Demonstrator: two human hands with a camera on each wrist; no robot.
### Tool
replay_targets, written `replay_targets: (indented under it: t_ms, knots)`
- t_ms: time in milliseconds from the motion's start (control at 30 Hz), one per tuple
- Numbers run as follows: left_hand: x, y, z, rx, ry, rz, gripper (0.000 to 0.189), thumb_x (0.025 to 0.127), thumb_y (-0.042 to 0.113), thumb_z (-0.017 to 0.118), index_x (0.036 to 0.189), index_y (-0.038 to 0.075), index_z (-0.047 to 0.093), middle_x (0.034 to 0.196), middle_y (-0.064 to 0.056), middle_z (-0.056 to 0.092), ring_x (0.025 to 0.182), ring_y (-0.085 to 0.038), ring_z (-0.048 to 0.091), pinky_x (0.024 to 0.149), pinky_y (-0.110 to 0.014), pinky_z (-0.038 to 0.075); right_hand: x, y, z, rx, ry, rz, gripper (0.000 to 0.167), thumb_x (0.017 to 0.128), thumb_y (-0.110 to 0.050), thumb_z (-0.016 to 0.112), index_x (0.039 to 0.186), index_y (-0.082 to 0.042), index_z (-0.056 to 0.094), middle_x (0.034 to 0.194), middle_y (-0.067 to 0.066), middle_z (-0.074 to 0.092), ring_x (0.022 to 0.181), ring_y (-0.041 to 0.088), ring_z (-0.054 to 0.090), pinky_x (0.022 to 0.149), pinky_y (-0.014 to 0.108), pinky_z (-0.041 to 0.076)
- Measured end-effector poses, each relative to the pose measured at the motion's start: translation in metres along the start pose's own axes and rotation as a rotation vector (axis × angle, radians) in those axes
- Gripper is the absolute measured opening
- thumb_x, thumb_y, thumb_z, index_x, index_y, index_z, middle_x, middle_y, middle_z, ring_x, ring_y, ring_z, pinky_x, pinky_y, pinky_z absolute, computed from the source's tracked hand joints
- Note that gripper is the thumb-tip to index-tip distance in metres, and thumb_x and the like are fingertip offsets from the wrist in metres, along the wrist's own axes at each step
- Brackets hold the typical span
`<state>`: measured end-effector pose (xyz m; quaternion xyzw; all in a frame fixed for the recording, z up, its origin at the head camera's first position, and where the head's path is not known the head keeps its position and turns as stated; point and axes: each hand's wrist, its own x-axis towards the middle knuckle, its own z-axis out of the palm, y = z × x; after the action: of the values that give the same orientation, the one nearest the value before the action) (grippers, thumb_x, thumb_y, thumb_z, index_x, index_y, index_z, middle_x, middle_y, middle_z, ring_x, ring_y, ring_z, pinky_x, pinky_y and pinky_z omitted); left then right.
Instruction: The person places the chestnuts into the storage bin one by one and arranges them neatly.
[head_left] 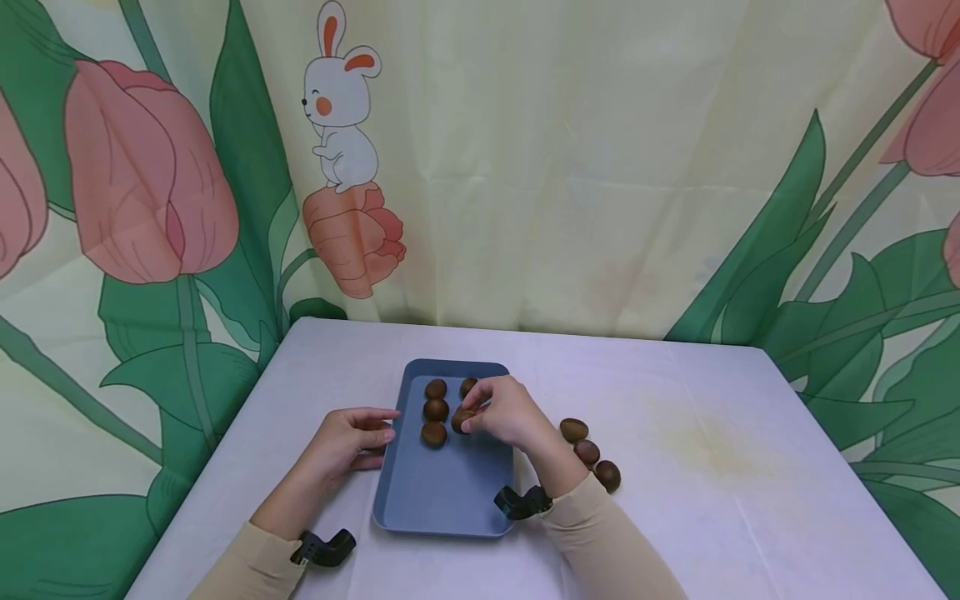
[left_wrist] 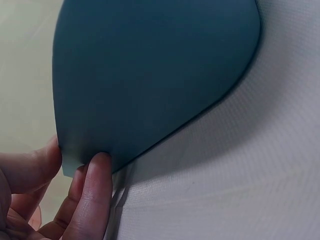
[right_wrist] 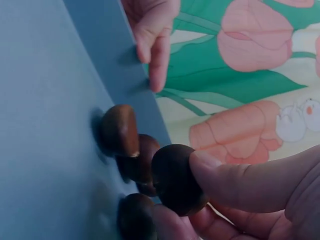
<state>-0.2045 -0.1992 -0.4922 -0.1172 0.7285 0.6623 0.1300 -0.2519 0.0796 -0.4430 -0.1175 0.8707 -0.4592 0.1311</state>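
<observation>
My right hand pinches a chestnut between thumb and fingers, low over the right half of a blue-grey tray. Three brown chestnuts stand in a column on the tray's left half. Beyond the held one, another chestnut sits near the far end, partly covered by the fingers. My left hand is at the tray's left side, its extended fingertips right at the outer wall. In the left wrist view, the fingers meet the edge of the tray's side.
Three loose chestnuts lie in a slanting row on the white tablecloth, right of the tray and beside my right forearm. Behind the table hangs a curtain printed with tulips and a rabbit. Each wrist wears a black camera.
</observation>
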Motion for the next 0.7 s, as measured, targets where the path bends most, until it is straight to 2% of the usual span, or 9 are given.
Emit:
replay_targets:
  t_ms: [167,500,700]
  knots:
    - [0.0006,-0.0009,0.0,-0.002,-0.001,0.005,0.038,0.096,0.004,0.08,0.134,0.004,0.075,0.108,-0.008,0.073,0.084,-0.019,0.074,0.072,-0.035,0.068,0.0006,0.0038,0.0048,-0.085,-0.004,-0.011,0.021,0.078,-0.004,0.093,0.09,-0.011,0.078,0.085,0.001,0.074,0.077,0.015,0.065,0.068,0.029,0.052]
    - [0.0013,-0.0011,-0.0006,-0.011,-0.008,0.007,0.039,0.096,0.004,0.08,0.134,0.004,0.075,0.105,-0.007,0.072,0.084,-0.018,0.074,0.072,-0.035,0.068,-0.0003,0.0036,0.008,-0.212,-0.047,-0.071,0.024,0.077,-0.001,0.094,0.086,-0.012,0.075,0.087,0.0,0.072,0.077,0.016,0.063,0.07,0.032,0.052]
    - [0.0009,-0.0022,-0.0011,-0.013,-0.006,0.004,0.04,0.095,0.004,0.08,0.135,0.004,0.075,0.105,-0.007,0.072,0.083,-0.018,0.074,0.072,-0.035,0.068,-0.0005,0.0029,0.0104,-0.292,-0.043,-0.106,0.025,0.076,0.001,0.093,0.086,-0.014,0.075,0.081,-0.002,0.07,0.076,0.015,0.061,0.068,0.031,0.052]
